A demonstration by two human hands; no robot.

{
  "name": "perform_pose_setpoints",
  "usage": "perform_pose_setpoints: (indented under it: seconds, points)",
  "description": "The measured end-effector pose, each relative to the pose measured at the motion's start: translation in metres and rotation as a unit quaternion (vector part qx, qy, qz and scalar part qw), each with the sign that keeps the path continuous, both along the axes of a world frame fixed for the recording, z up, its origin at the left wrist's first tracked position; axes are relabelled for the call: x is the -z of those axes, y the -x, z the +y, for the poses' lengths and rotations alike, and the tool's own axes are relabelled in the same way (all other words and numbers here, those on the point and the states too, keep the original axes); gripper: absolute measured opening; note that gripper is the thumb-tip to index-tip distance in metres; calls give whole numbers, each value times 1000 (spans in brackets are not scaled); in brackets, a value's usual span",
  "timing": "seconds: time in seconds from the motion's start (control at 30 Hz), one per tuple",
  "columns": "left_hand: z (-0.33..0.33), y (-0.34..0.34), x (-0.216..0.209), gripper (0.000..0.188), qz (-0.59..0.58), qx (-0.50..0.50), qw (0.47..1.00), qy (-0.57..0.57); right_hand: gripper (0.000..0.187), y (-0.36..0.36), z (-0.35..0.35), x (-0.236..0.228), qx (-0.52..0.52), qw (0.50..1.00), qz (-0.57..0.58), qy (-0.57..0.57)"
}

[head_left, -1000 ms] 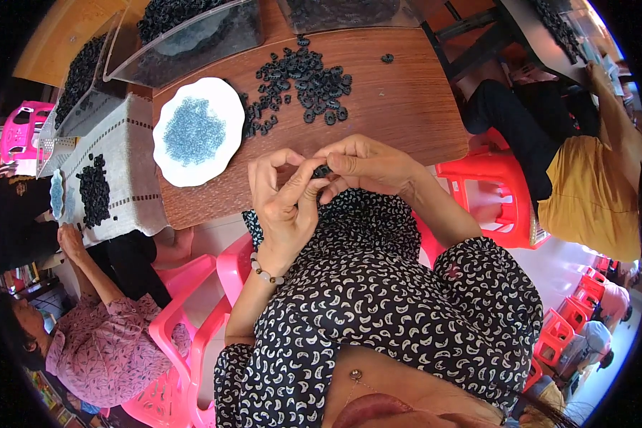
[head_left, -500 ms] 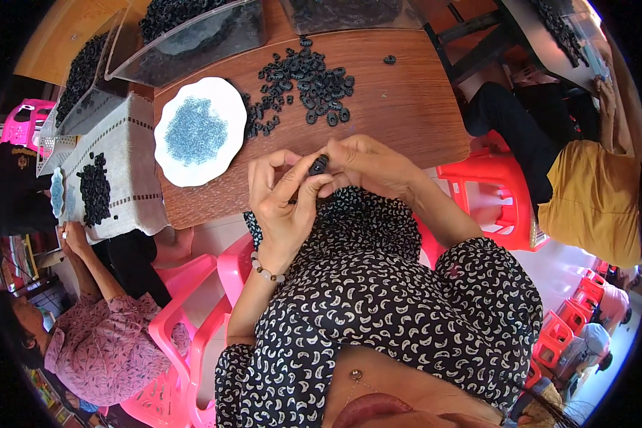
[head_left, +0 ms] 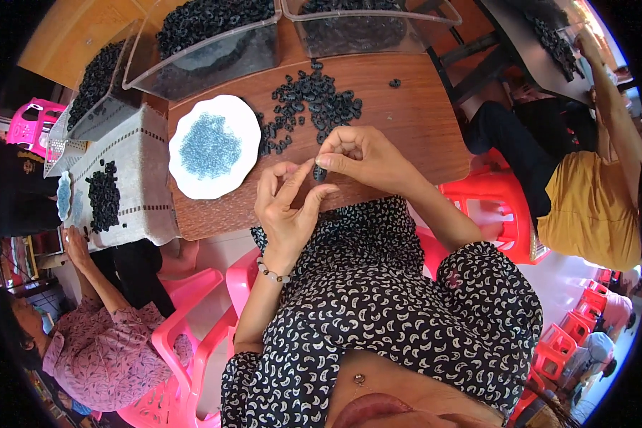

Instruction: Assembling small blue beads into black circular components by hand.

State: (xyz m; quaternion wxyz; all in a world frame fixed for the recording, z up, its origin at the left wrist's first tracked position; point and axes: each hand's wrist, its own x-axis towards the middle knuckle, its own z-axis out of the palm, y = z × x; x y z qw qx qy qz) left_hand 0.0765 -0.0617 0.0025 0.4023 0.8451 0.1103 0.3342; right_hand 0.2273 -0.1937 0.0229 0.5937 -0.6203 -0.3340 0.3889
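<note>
Co-worker's cloth (head_left: pixel 132 167): far left, pale, carrying a heap of black rings; a neighbour's hand rests at its lower edge.
White plate (head_left: pixel 230 180): scalloped rim, left of the hands, holding a mound of small blue parts.
Left hand (head_left: pixel 287 203): raised at the table's near edge, palm up, fingers loosely spread; thumb and forefinger reach toward the ring without closing on it.
Small black ring (head_left: pixel 319 172): between the two hands, just above the near table edge.
Right hand (head_left: pixel 367 158): thumb and forefinger pinch the ring at its rim.
Handling: judged light, small and easy to drop; grip across the outer edge with fingertips only.
Loose black rings (head_left: pixel 310 103): scattered pile beyond the hands, mid-table.
Clear bins (head_left: pixel 207 43): along the far edge, filled with more rings.
Open room: bare wooden table (head_left: pixel 414 121) to the right of the pile; the near edge lies directly under the hands.
</note>
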Motion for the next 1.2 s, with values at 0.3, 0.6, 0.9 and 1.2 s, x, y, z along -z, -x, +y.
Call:
perform_pose_setpoints:
  seconds: [0.3,0.6,0.9,1.2]
  points:
    - [12,-3,40,14,-11,5,989,144,25,-99,48,-57,237,876,-412,-77]
    - [8,-7,42,13,-24,-15,994,103,20,-142,75,-69,278,755,-586,-96]
    - [6,-7,38,13,-12,-10,996,87,27,-98,80,17,25,800,-596,66]
    - [7,-6,36,11,-20,-8,996,86,25,-93,82,28,21,812,-571,118]
